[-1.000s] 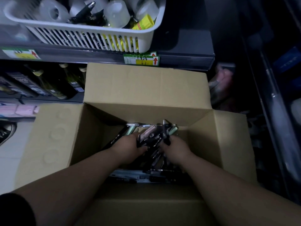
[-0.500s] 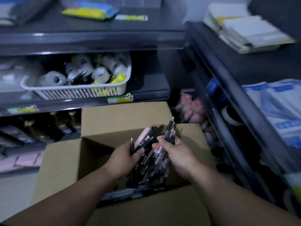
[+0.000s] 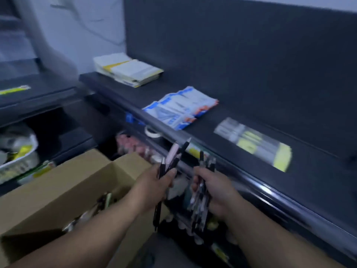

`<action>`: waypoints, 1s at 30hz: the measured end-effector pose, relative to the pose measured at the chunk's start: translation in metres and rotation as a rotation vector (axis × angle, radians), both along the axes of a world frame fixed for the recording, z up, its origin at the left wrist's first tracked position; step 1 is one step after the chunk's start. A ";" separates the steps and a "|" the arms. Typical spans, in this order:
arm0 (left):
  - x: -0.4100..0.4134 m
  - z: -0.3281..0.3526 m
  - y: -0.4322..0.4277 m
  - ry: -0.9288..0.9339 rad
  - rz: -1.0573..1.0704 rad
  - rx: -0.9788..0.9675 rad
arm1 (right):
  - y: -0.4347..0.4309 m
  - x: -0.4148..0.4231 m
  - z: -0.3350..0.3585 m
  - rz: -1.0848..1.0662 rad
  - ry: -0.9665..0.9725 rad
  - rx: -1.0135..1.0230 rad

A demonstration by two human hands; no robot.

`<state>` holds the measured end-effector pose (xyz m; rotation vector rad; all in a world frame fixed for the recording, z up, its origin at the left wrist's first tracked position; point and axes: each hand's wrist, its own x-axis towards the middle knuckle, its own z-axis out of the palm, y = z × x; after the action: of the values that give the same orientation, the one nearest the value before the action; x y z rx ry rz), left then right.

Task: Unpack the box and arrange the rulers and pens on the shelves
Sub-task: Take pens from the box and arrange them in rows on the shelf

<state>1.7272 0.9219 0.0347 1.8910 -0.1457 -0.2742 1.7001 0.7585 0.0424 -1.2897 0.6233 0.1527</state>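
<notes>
My left hand (image 3: 154,185) grips a small bunch of pens (image 3: 170,161), black and one pale pink, tips pointing up. My right hand (image 3: 216,190) holds a larger bundle of dark pens (image 3: 201,206), upright. Both hands are raised to the right of the open cardboard box (image 3: 63,190), just in front of the edge of the dark shelf (image 3: 241,180). More pens (image 3: 100,206) lie inside the box. No rulers can be made out.
On the dark shelf lie a stack of white and yellow packets (image 3: 127,69), blue and white packets (image 3: 179,109) and a blurred yellow and grey pack (image 3: 255,142). A white basket (image 3: 17,155) sits on the left shelf. Pink items (image 3: 131,146) fill the lower shelf.
Both hands lifted the pens out of the box and carried them right, toward the dark shelf. My view turned up and to the right.
</notes>
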 end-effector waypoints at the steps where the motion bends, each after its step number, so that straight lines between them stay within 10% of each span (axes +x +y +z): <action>1: -0.011 0.005 -0.018 -0.007 -0.050 0.006 | -0.016 -0.017 0.004 -0.040 -0.014 -0.009; 20: -0.480 0.048 -0.397 -0.140 -1.066 -0.011 | -0.307 -0.582 0.049 -0.944 -0.223 -0.008; 30: -0.551 0.044 -0.520 -0.517 -1.184 0.186 | -0.397 -0.680 0.056 -1.322 -0.340 -0.157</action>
<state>1.1766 0.4020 0.0788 1.8119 -1.6463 -0.5841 1.0196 0.3612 0.0983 -0.7986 1.0735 -1.1882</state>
